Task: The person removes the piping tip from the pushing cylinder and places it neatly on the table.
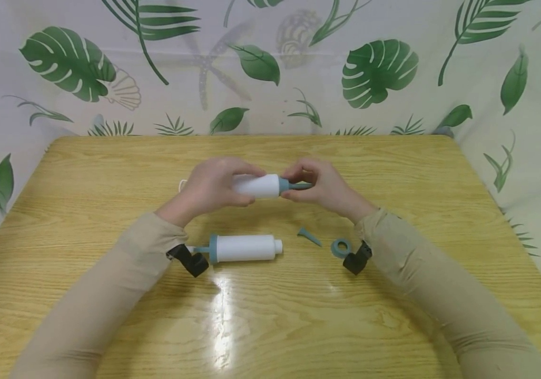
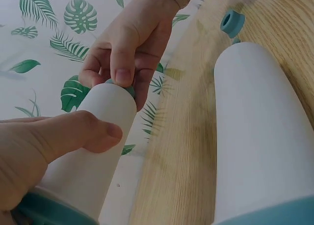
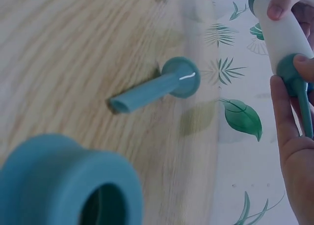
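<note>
My left hand grips a white syringe-like tube held level above the far half of the table. A teal ring cap with a thin teal nozzle sits on the tube's right end. With thumb and fingers, my right hand pinches this cap; the nozzle points into the palm. In the left wrist view, the left thumb lies along the tube, and a teal rim shows at its near end. Part of a white loop shows behind the left hand in the head view.
A second white tube with a teal end and rod lies nearer me. To its right are a loose teal nozzle and a teal ring cap, close to the right wrist's camera. Leaf-patterned cloth hangs behind the wooden table.
</note>
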A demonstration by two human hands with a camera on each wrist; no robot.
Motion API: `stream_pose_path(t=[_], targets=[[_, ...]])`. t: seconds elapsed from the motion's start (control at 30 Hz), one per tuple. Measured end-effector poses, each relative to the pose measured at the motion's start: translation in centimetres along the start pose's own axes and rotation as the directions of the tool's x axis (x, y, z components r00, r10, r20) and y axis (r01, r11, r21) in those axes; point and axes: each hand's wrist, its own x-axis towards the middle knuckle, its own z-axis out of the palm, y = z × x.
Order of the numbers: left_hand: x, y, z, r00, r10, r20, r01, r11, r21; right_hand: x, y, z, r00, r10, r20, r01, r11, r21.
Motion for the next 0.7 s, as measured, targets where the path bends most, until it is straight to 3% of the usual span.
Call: stream_pose_path(t=[0.2, 0.57, 0.7], targets=[[0.38, -0.13, 0.19, 1.0, 0.008, -0.004, -0.008, 1.0, -0.007, -0.1, 0.33, 0.05, 0.999, -0.047, -0.015, 0.047, 0.999, -0.027], [0.73, -0.47, 0.54, 0.998, -0.063, 0.032, 0.066, 0.99, -0.126, -0.04, 0.55, 0.08, 0.984, -0.171, -0.048, 0.167, 0.982, -0.09], [0.7, -0.86, 0.62, 0.996, -0.08, 0.032, 0.084, 0.986, -0.142, -0.07, 0.47, 0.17, 0.985, -0.17, -0.027, 0.167, 0.982, -0.091]])
